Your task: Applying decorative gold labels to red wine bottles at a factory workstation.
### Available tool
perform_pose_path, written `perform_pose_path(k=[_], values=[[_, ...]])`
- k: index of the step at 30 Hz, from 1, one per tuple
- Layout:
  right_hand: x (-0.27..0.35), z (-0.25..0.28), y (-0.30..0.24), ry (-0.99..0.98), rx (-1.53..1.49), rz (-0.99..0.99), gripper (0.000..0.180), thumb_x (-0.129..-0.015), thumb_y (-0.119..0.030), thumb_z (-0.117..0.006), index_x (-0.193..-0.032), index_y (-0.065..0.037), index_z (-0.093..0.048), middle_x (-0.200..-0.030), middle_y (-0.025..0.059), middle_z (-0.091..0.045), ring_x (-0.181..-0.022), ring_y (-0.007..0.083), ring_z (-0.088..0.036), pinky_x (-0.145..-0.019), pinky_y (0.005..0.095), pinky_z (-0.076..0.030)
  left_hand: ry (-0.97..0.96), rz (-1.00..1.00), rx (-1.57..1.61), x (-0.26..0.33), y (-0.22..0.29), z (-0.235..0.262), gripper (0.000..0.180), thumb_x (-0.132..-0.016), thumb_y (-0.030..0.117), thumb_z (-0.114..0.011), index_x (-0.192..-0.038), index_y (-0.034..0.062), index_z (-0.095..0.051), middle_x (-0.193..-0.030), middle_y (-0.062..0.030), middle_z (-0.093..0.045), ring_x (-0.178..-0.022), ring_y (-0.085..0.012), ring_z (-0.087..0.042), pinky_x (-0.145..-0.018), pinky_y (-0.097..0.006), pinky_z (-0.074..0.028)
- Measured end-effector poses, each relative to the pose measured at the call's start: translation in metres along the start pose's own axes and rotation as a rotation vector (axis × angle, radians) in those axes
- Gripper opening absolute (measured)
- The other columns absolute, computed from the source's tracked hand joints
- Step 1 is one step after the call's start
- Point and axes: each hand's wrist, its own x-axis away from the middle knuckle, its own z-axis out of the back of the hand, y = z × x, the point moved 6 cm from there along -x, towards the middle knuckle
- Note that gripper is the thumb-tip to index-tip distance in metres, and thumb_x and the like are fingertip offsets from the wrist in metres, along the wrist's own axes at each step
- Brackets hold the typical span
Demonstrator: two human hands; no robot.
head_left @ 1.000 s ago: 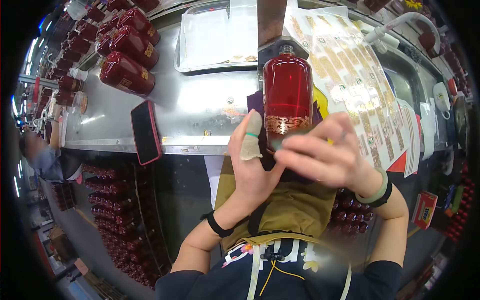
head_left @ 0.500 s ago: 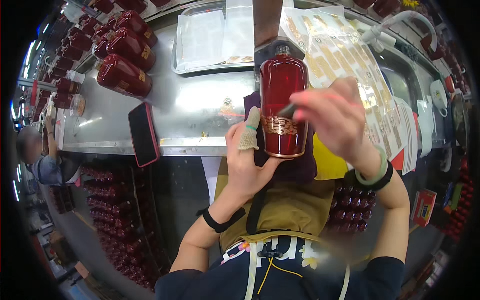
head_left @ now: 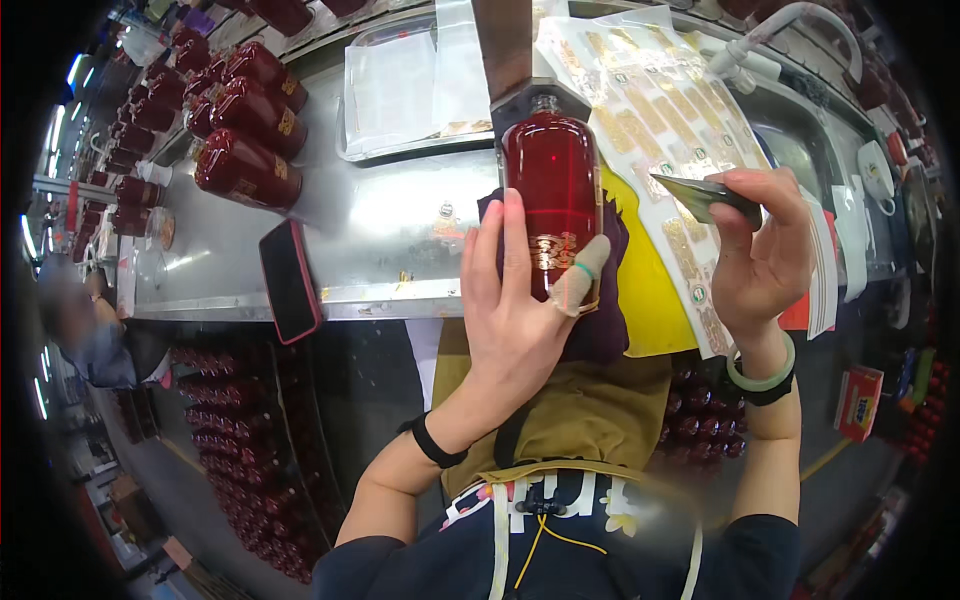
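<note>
A deep red glass bottle lies on dark purple cloth, its neck pointing away from me. A gold patterned decal sits on its lower part. My left hand is closed around the bottle's near end: long fingers lie along its left side, and a finger in a beige cover rests at the lower right. To the right of the bottle, my right hand pinches a dark, flat, pointed scraper-like tool. The tool's tip points left, apart from the bottle. Below it lies a sheet of gold decals.
Several red bottles and a phone are at left on the metal bench. A tray with white sheets lies behind. Yellow cloth hangs over the front edge. A sink with a white tap is at right.
My right hand has drawn the tool rightward off the bottle, over the decal sheet. My left hand has shifted its grip, its covered finger now on the bottle's right side.
</note>
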Motion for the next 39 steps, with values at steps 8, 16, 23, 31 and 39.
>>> perform_pose_path(k=[8,16,23,31,39], values=[[0.042,-0.061,-0.038,-0.315,0.05,0.315,0.021,-0.074,-0.017,-0.073,-0.094,-0.017,-0.077,-0.102,-0.0035,-0.073,-0.079,0.0158,-0.058,-0.082,0.0305,-0.046,0.039,0.067,0.245,0.011,-0.028,0.001,0.101,-0.068,0.023,-0.094,-0.15,-0.0065,-0.043,-0.147,-0.0233,-0.051,-0.131,-0.0424,-0.049,-0.11,-0.049,-0.037],[-0.043,-0.034,0.018,0.014,0.323,0.226,0.016,-0.08,-0.015,-0.081,-0.094,-0.013,-0.074,-0.085,-0.0014,-0.072,-0.075,0.0202,-0.062,-0.076,0.0342,-0.045,-0.296,0.279,0.761,0.007,-0.055,0.002,0.109,-0.069,0.024,-0.097,-0.154,-0.0114,-0.037,-0.152,-0.0242,-0.051,-0.144,-0.0334,-0.047,-0.121,-0.043,-0.035],[-0.038,-0.015,0.024,0.254,-0.097,-0.153,0.011,-0.099,-0.005,-0.061,-0.1,0.002,-0.069,-0.089,0.0087,-0.066,-0.083,0.0162,-0.063,-0.074,0.0281,-0.049,-0.426,0.614,1.14,-0.044,-0.073,-0.007,0.079,-0.094,0.041,-0.075,-0.146,-0.0112,-0.046,-0.135,-0.0202,-0.063,-0.126,-0.0226,-0.06,-0.109,-0.038,-0.045],[-0.046,-0.036,0.028,-0.299,-0.224,-0.355,0.021,-0.092,-0.022,-0.077,-0.099,-0.003,-0.072,-0.088,0.0132,-0.073,-0.081,0.0261,-0.07,-0.072,0.0374,-0.054,-0.561,0.827,1.083,-0.062,-0.062,-0.042,0.065,-0.087,0.044,-0.083,-0.125,-0.0056,-0.064,-0.108,-0.0119,-0.075,-0.094,-0.0167,-0.073,-0.087,-0.031,-0.058],[-0.037,-0.05,0.053,-0.65,-0.147,-0.547,0.033,-0.1,-0.033,-0.068,-0.104,-0.001,-0.075,-0.091,0.0126,-0.075,-0.08,0.023,-0.07,-0.072,0.036,-0.055,-0.644,0.742,1.362,-0.05,0.0,-0.007,0.062,-0.091,0.04,-0.078,-0.13,-0.0053,-0.059,-0.114,-0.0138,-0.072,-0.098,-0.0177,-0.072,-0.088,-0.034,-0.058]])
